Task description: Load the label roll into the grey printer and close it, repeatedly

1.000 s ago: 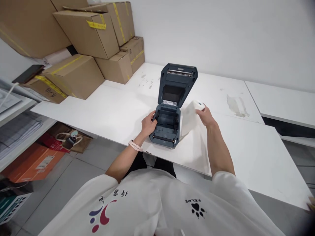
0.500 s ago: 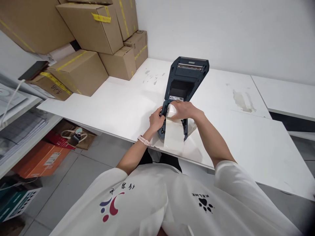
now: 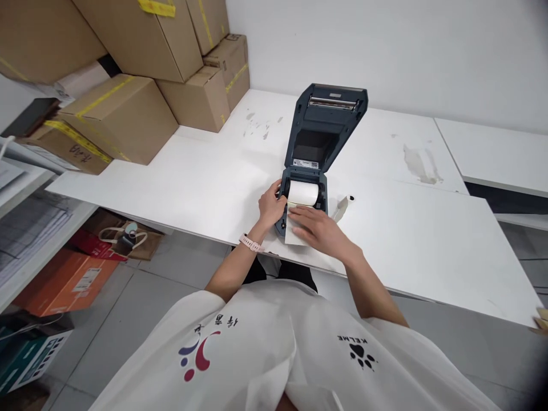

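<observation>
Presently, a white worktop (image 3: 428, 228) is recorded, with stacked cardboard boxes (image 3: 124, 114) well to the left of the label printer (image 3: 327, 123) standing on it, lid raised. The right hand (image 3: 317, 228) is laid flat, fingers extended, on the paper strip (image 3: 293, 234) drawn over the printer's front edge. The left hand (image 3: 270, 206) is curled around the printer's left wall. A white paper roll (image 3: 303, 193) is seated inside the printer's bay. A small white tube (image 3: 343, 206) is noted just right of the printer.

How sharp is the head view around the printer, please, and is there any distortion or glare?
Head view: soft, even light, no glare; printer, paper roll, left hand and right hand sharp; wide-lens stretch bows the table edge slightly and leans the cardboard boxes; bottom right corner dark.
</observation>
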`<state>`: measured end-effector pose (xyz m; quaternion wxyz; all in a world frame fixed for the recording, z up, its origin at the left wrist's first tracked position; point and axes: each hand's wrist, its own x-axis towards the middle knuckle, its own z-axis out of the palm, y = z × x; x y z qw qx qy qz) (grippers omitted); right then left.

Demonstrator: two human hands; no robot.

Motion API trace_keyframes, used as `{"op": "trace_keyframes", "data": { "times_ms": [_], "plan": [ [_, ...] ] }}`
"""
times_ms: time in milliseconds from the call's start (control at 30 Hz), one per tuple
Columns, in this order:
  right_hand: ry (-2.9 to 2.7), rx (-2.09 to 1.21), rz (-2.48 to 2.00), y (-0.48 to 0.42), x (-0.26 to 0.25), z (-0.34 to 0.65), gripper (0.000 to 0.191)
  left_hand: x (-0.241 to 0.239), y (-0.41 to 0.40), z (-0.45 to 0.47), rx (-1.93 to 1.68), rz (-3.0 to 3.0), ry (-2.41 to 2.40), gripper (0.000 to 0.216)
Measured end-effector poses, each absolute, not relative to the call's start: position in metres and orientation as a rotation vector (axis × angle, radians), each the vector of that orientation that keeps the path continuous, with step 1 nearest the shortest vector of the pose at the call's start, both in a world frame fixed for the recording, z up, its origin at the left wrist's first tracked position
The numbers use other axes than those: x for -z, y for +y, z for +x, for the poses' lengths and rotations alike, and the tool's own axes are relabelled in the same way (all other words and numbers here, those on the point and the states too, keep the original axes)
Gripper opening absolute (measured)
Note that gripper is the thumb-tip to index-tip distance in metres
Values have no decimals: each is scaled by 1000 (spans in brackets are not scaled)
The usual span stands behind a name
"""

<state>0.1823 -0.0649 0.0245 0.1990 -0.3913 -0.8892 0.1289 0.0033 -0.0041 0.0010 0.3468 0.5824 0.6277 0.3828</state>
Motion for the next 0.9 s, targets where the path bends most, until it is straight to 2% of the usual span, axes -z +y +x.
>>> {"op": "trace_keyframes", "data": {
  "times_ms": [333, 433, 567, 633, 733, 800, 900],
  "plan": [
    [-2392, -267, -1272, -86, -6, 168, 44, 14, 3, 3, -1072, 1444, 1534, 59],
    [-2363, -341, -1270, -89, -8, 170, 43, 14, 3, 3, -1084, 1422, 1510, 57],
    [-2155, -623, -1137, -83, -17, 187, 34, 12, -24, 3, -1072, 1364, 1392, 57],
    [-1877, -615, -1153, -60, -30, 201, 35, 14, -49, 2, -1036, 1321, 1343, 73],
    [-1552, -433, -1202, 10, -60, 223, 52, 19, -81, -1, -970, 1269, 1336, 90],
    [-1465, -511, -1160, 67, -82, 231, 63, 22, -92, -3, -945, 1247, 1319, 94],
    [-1445, -742, -1084, 126, -105, 232, 67, 25, -94, -5, -957, 1208, 1287, 97]
  ]
}}
